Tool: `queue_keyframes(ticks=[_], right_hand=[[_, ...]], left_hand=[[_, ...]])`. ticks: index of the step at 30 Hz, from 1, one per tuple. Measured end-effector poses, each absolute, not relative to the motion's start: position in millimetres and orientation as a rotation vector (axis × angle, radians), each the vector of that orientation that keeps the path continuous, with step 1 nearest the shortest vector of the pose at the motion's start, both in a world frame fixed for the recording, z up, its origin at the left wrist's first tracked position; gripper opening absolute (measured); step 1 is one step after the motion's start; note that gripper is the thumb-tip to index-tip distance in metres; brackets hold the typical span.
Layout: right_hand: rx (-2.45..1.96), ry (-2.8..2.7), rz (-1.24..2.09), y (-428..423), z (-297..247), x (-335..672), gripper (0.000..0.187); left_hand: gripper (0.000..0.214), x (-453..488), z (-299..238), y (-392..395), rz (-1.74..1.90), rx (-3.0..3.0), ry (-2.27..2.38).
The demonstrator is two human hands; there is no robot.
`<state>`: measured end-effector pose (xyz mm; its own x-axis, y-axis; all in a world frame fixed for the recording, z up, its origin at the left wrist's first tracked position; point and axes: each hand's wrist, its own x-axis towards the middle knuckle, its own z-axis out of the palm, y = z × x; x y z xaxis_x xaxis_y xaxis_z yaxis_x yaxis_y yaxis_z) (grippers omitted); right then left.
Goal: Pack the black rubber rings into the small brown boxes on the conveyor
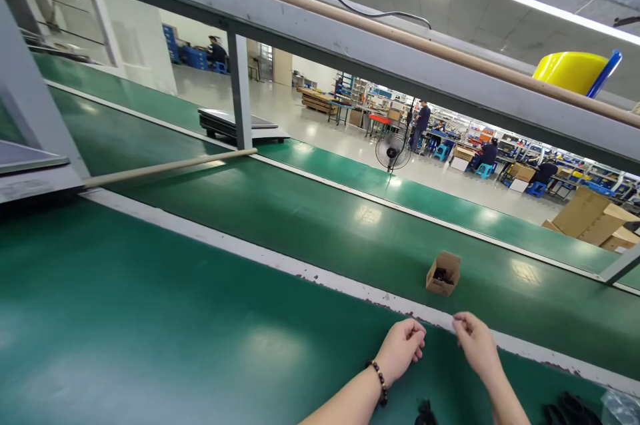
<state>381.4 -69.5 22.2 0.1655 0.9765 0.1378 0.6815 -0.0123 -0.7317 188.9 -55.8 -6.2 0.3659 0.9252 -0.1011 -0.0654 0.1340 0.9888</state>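
My left hand [400, 348], with a bead bracelet on the wrist, hovers over the green bench near the grey strip [280, 264], its fingers curled in a pinch. My right hand [475, 344] faces it a few centimetres away, fingers pinched the same way. What they hold, if anything, is too small to make out. A small open cardboard box [443, 273] with something black inside stands on the green conveyor belt [320, 218] just beyond both hands.
Black parts [570, 406] lie at the lower right and another black piece [425, 413] sits below my hands. A cardboard tube [170, 166] lies across the belt at left. A steel frame post [240, 88] and overhead shelf rail cross the view. People work at distant benches.
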Motion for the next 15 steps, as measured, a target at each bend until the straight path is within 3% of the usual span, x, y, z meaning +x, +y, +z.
queue_keyframes(ticks=[6,12,15], right_hand=[[-1.707,-1.922,0.88,-132.1,18.1,346.1,0.025],[-1.589,-2.187,0.952,-149.1,31.7,332.0,0.038],[-1.611,-2.084,1.019,-147.0,23.0,335.6,0.03]], left_hand=[[0.018,188.9,-3.1,-58.4,0.865,1.245,0.932],[0.018,188.0,-2.8,-59.8,0.845,1.29,0.935],[0.018,187.3,-1.5,-60.9,0.835,1.302,0.932]])
